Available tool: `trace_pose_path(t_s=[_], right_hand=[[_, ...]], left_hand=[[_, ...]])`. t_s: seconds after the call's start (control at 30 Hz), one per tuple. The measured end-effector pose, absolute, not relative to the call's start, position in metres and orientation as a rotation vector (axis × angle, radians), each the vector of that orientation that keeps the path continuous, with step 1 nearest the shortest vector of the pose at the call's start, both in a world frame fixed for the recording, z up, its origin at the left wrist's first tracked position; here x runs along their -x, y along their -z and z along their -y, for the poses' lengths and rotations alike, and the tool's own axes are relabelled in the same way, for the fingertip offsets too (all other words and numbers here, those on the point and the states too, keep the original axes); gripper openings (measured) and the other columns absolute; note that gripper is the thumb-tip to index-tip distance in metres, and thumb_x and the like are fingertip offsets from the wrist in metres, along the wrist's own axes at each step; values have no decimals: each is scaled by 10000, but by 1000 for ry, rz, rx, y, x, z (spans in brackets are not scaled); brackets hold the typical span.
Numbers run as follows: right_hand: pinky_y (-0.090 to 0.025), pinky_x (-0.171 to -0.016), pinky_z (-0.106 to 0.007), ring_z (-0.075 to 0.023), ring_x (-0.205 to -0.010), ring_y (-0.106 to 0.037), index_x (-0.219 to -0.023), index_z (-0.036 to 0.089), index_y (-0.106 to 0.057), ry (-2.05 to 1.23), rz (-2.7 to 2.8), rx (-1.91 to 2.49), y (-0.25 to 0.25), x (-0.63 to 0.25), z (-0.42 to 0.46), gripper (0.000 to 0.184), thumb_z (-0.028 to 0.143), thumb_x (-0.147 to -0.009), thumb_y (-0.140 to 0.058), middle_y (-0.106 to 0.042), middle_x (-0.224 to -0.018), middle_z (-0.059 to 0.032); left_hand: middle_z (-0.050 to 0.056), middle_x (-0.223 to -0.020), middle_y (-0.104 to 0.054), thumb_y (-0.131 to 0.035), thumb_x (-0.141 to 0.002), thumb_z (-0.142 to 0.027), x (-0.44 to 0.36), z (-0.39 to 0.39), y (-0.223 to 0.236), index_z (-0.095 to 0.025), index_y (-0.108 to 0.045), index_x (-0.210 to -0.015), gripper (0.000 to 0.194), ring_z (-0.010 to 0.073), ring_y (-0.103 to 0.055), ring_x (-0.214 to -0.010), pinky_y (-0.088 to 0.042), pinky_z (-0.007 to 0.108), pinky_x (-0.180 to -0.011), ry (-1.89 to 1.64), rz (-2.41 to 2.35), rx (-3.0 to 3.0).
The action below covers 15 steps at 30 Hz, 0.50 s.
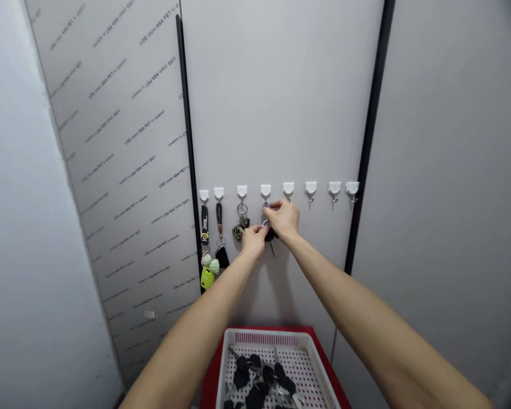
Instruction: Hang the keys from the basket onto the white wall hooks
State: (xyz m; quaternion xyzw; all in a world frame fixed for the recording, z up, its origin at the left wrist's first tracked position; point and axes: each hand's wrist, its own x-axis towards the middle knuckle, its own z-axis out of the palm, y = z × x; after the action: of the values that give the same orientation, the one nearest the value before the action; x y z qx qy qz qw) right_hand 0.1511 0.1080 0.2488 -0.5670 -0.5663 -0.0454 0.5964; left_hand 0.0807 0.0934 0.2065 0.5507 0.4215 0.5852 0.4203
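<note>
A row of white hooks is stuck on a grey wall panel. Both my hands are raised to the fourth hook [266, 190] from the left. My right hand [284, 218] pinches the ring of a black key bunch [271, 234] just under that hook. My left hand [254, 239] pinches the same bunch from below left. A key blade hangs down beneath my fingers. The three hooks to the left carry key sets: one with a black strap and green fob [206, 258], one with a brown strap [220, 233], one with a round metal charm [241, 222].
The several hooks to the right, from one hook [288, 188] to the last hook [351, 188], hang bare. Below me a white perforated basket [238, 339] holding several black keys sits on a red surface [213, 375]. A film-covered panel [123, 142] leans at the left.
</note>
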Motion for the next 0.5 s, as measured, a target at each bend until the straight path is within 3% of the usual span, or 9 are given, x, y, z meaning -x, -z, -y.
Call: trace_pose_path(t_s=[0.17, 0.27, 0.5], right_hand=[[-372, -577, -242, -130, -588, -509, -694, 146, -569, 132, 1362, 1281, -241, -153, -109, 237, 312, -553, -477, -579, -632, -31], [-369, -598, -243, -113, -599, -497, -774, 136, -552, 131, 1377, 1213, -217, -159, -99, 284, 320, -575, -468, -572, -708, -35], [-361, -583, -230, -100, -572, -474, -723, 141, -554, -161, 1795, 1416, -73, -178, -39, 178, 202, -596, -446, -549, -651, -25]], left_hand=[[19, -613, -540, -455, -625, -188, -80, -93, -189, -90, -541, -777, 201, 54, -439, -498, -338, 170, -494, -1436, -1084, -1461], [43, -730, -563, -480, -610, -183, -72, -84, -166, -100, -515, -869, 274, 73, -481, -588, -363, 188, -558, -1390, -1139, -1475], [62, -782, -575, -445, -626, -145, -42, -42, -48, -105, -541, -780, 186, 100, -504, -697, -377, 222, -674, -1090, -1288, -1629]])
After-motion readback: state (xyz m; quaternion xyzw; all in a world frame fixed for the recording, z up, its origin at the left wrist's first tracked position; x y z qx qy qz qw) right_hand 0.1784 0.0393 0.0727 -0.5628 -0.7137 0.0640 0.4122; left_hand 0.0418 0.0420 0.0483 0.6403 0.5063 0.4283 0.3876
